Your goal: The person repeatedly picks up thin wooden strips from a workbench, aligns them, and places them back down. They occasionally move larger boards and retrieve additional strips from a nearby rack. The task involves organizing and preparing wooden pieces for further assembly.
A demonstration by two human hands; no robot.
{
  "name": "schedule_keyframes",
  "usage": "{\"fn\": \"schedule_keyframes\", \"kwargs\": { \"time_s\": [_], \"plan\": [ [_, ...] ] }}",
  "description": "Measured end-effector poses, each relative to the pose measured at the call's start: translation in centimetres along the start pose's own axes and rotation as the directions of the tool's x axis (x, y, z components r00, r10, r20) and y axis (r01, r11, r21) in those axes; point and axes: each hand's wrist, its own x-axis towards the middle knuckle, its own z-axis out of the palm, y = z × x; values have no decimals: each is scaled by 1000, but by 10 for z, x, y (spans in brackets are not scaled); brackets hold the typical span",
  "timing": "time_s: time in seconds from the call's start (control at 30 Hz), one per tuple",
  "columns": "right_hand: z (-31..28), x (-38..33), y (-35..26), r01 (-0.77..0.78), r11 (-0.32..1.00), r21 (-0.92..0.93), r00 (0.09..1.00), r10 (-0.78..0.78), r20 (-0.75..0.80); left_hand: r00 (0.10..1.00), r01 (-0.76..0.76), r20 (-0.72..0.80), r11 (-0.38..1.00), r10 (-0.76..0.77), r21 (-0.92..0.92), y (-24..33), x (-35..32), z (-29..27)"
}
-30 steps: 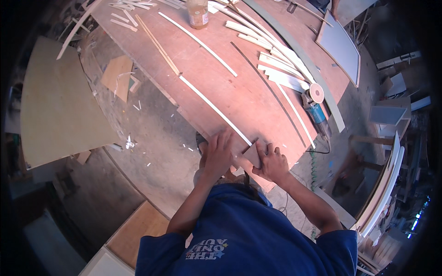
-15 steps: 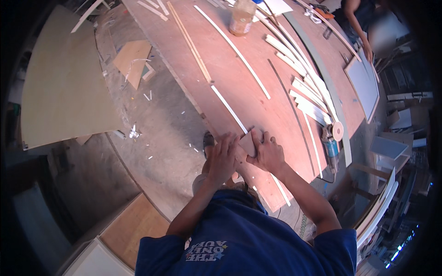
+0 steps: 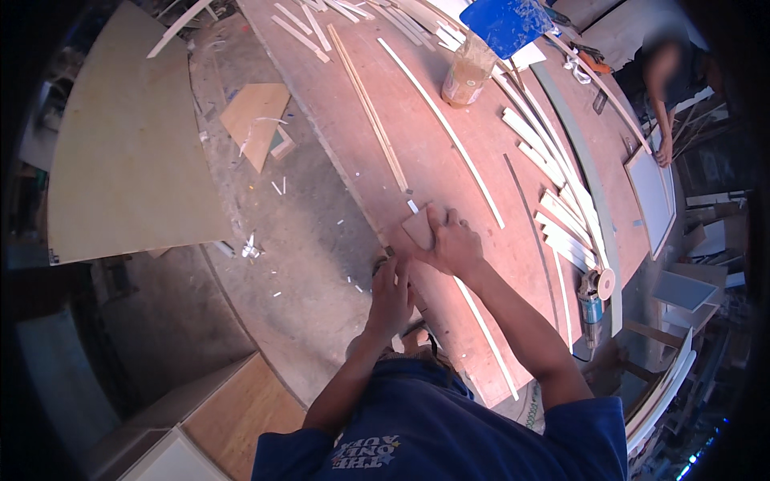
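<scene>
My right hand is closed around a flat brown piece that looks like sandpaper. It presses this down on a long, narrow white strip lying along the near part of the reddish wooden tabletop. The strip's far tip shows just beyond the brown piece, while my right hand and forearm cover its middle. Close to the table's left edge is my left hand, fingers stretched forward and nothing visible in them. It sits slightly nearer to me than the right hand.
Pale wooden strips and several white strips lie farther up the table. An angle grinder rests at the right. A cloudy plastic container stands beyond, near a blue object. A co-worker's hand touches a framed panel.
My right hand has slid the brown piece up the strip toward its far end. My left hand has come away from the brown piece to the table edge. The whole view has shifted.
</scene>
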Motion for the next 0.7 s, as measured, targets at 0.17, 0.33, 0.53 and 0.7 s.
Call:
{"fn": "schedule_keyframes", "kwargs": {
  "time_s": [0.17,0.33,0.53,0.7],
  "plan": [
    [-8,26,-18,-59,997,-51,997,61,51,992,86,-91,996,-86,-4,-18,26,-5],
    [-10,12,-15,-88,995,-42,994,91,66,987,103,-123,995,-104,-14,-29,43,-33],
    [-11,22,-18,-104,993,-49,987,109,114,980,106,-167,994,-106,-5,-35,46,-28],
    [-13,-19,-4,-129,989,-65,966,141,216,999,-1,-54,998,4,55,-12,56,-32]
  ]
}}
